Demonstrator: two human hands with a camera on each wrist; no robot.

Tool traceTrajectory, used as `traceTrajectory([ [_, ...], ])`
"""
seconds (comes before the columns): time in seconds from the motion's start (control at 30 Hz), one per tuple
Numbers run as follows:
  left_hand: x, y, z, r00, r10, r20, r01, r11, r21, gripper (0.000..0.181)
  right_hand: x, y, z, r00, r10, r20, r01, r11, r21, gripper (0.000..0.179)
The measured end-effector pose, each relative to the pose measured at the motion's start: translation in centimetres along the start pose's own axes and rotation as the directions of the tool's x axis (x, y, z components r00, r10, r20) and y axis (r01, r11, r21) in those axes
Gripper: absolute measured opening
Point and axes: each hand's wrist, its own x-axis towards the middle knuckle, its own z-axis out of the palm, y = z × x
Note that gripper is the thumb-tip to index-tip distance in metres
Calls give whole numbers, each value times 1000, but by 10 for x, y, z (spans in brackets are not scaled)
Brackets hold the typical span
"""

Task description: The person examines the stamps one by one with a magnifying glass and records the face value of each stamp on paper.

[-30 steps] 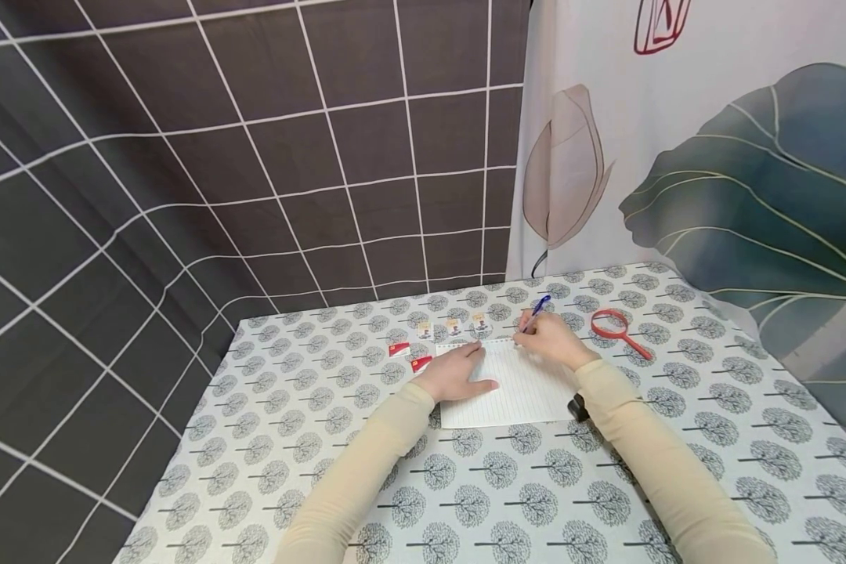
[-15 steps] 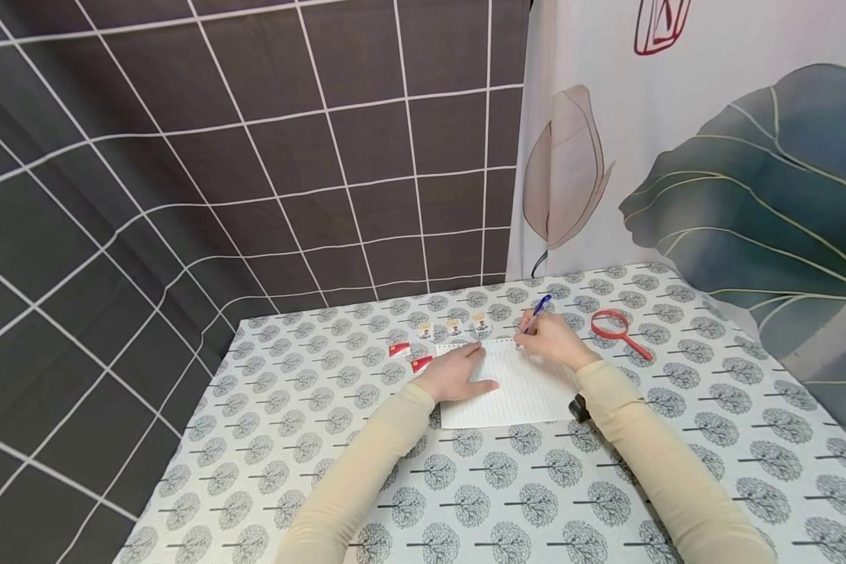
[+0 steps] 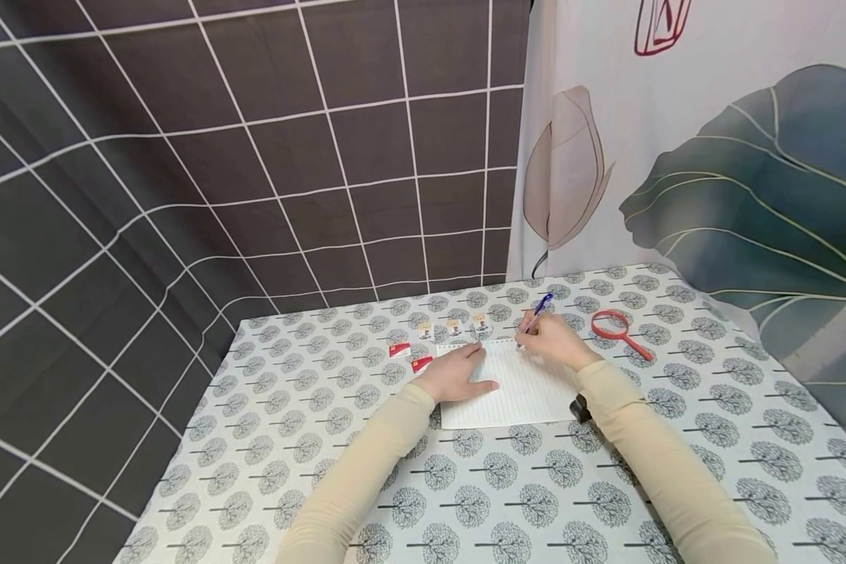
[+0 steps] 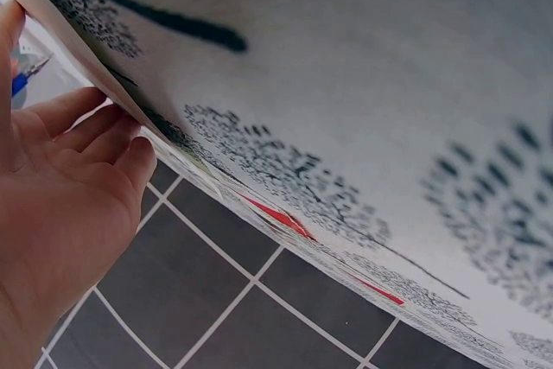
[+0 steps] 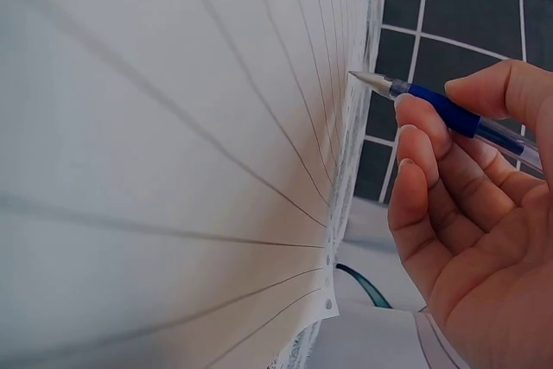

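A sheet of lined paper with punched holes along its far edge lies on the table. My left hand rests flat on its left part, fingers extended and thumb apart; in the left wrist view the same hand shows palm side on. Near the paper's top edge, my right hand pinches a blue pen between thumb and fingers. The right wrist view has the pen with its bare metal tip close to the page; whether it touches I cannot tell.
Three small picture cards lie in a row beyond the paper. Two red-and-white cards are left of it. A red magnifying glass lies to the right. Beside the right sleeve, a black object is partly hidden.
My right hand and the pen have shifted very slightly to the right along the top of the paper. The left hand stays where it was.
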Motion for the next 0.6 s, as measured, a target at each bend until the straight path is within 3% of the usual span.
traceTrajectory([
  [0.6, 1, 0, 2, 1000, -8, -2, 8, 1000, -5, 83, -2, 1, -3, 1000, -13, -16, 12, 1000, -27, 17],
])
